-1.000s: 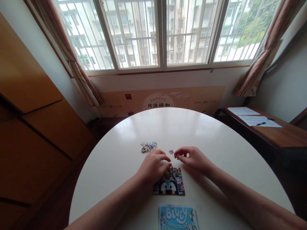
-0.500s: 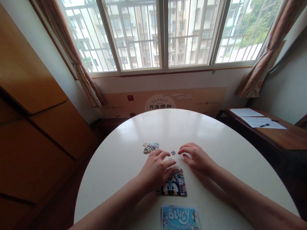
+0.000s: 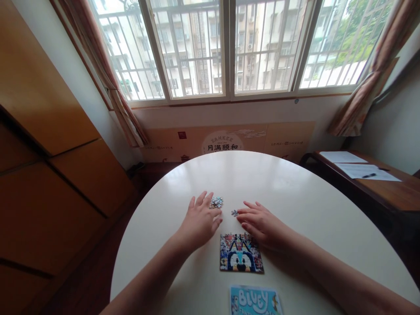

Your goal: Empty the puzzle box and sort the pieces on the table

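My left hand is spread over the near left side of a pile of jigsaw pieces, covering part of it. Its fingers are apart and I see nothing held in them. My right hand lies low over the table, fingers stretched out, with its fingertips at a small group of loose puzzle pieces. Nearer to me is a partly assembled jigsaw puzzle showing a blue cartoon dog's face, its far edge uneven. My right thumb is close to its far right corner.
A light blue Bluey picture card or booklet lies at the near edge of view on the round white table. To the right, a wooden side table carries papers and a pen. Orange cabinets stand at left.
My left hand has moved left from above the puzzle to the pile, uncovering the dog picture. My right hand has come slightly nearer, its fingers now flatter. The view has shifted a little.
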`<state>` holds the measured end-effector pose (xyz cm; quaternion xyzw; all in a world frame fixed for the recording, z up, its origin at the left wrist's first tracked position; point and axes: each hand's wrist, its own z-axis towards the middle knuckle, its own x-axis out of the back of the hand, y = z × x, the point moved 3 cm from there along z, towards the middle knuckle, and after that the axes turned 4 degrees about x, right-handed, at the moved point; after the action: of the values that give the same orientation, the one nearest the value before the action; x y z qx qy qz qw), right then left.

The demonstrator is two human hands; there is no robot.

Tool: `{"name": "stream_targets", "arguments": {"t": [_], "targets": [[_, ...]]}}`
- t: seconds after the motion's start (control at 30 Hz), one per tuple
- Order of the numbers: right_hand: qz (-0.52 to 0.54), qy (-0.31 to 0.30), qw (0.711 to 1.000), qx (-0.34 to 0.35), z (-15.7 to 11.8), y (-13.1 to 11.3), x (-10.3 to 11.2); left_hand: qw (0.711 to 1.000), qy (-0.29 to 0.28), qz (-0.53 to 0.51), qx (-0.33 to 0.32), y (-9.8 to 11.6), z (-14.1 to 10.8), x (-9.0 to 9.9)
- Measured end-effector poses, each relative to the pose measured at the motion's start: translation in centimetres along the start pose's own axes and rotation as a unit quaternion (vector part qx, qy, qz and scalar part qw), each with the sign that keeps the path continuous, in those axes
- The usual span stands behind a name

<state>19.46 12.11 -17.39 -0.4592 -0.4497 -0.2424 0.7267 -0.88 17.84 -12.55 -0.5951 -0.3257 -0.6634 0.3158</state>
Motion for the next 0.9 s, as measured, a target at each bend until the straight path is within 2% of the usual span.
{"name": "stream_targets", "arguments": {"t": [0.13, 0.23, 0.37, 0.5, 0.63, 0.73, 0.83, 0.9], "targets": [[-0.007, -0.031, 0.999, 0.014, 0.8, -1.1, -0.9, 0.999, 0.051, -0.01, -0.004, -1.0, 0.4, 0.3], [-0.009, 0.001, 1.0, -0.004, 0.6, -0.7, -0.8, 0.997, 0.077, -0.026, -0.021, -1.0, 0.5, -0.1], [0.005, 0.074, 0.995, -0.062, -0.5, 1.2, 0.4, 0.995, 0.042, -0.048, -0.08, 0.4, 0.4, -1.1], [0.037, 0.126, 0.989, -0.075, -1.3, 2.3, 1.5, 0.996, 0.012, -0.043, -0.077, 1.1, 0.5, -1.9], [0.059, 0.167, 0.983, -0.049, -1.6, 1.7, 2.2, 0.999, 0.02, -0.031, -0.033, 0.1, 0.9, -2.2], [0.061, 0.216, 0.974, -0.015, -1.9, 0.7, 3.1, 0.998, 0.052, -0.036, -0.021, -0.4, 1.0, -1.8], [0.07, 0.271, 0.959, 0.034, -2.3, -0.8, 4.7, 0.991, 0.096, -0.076, -0.049, -0.2, 0.6, -0.4], [0.082, 0.291, 0.95, 0.081, -2.7, -2.5, 6.0, 0.986, 0.076, -0.118, -0.085, 0.1, 0.2, 0.5]]}}
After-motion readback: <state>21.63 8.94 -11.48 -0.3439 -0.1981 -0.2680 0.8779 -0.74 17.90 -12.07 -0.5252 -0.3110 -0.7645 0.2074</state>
